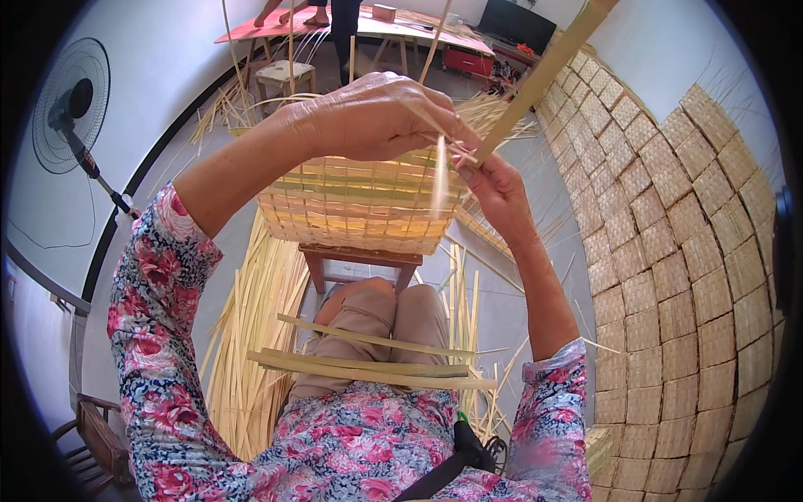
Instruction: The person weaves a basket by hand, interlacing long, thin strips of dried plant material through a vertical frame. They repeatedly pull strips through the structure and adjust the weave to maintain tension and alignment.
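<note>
In front of me a woven bamboo basket [360,205] rests tilted on a small wooden stool [360,253]. My left hand [393,117] reaches over its upper side, fingers closed on a thin bamboo strip near the right corner; a loose end [440,176] hangs down, blurred. Pinched between the thumb and fingers of my right hand [499,188], beside that corner, is the lower end of a wider bamboo strip [544,79] that slants up to the right. The two hands nearly touch. Several cut bamboo strips [360,365] lie across my lap.
Long bamboo strips [251,326] are heaped on the floor to my left. Stacked woven baskets [669,251] line the right side. A standing fan [79,100] is at left. Another person [344,33] is by the red table [251,30] at the back, near a stool [284,74].
</note>
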### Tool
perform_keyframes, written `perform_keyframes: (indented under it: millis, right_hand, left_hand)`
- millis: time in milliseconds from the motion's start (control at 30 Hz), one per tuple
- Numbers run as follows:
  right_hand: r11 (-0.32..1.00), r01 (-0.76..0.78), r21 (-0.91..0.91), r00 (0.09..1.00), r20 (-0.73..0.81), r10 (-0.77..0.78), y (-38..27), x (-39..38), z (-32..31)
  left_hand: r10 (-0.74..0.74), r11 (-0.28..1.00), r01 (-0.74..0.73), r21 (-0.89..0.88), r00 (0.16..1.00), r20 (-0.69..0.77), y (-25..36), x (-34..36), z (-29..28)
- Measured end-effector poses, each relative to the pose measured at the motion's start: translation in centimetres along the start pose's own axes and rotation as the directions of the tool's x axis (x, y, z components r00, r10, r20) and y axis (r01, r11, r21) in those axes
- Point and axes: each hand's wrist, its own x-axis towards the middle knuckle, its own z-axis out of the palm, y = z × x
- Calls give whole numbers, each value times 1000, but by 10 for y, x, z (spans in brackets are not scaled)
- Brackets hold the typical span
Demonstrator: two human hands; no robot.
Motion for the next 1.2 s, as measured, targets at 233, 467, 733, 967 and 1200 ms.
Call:
perform_keyframes:
  millis: [233,467,733,967,1200]
  right_hand:
    - [990,118,-75,991,76,-112,-13,3,-2]
    - [927,172,-333,961,265,-83,-24,22,-15]
    - [889,266,-374,946,277,-166,-36,31,-4]
    - [876,246,-415,948,292,-128,-16,34,-12]
    - [846,212,-489,951,302,-64,-22,43,-18]
  left_hand:
    - [20,989,-28,143,998,58,13,-22,5]
    - [27,983,-27,184,1000,5,16,-35,9]
    - [101,983,-91,158,993,-58,3,-45,17]
    - [140,972,-120,204,986,-88,0,-52,23]
    - [2,976,2,219,1000,-20,13,-63,23]
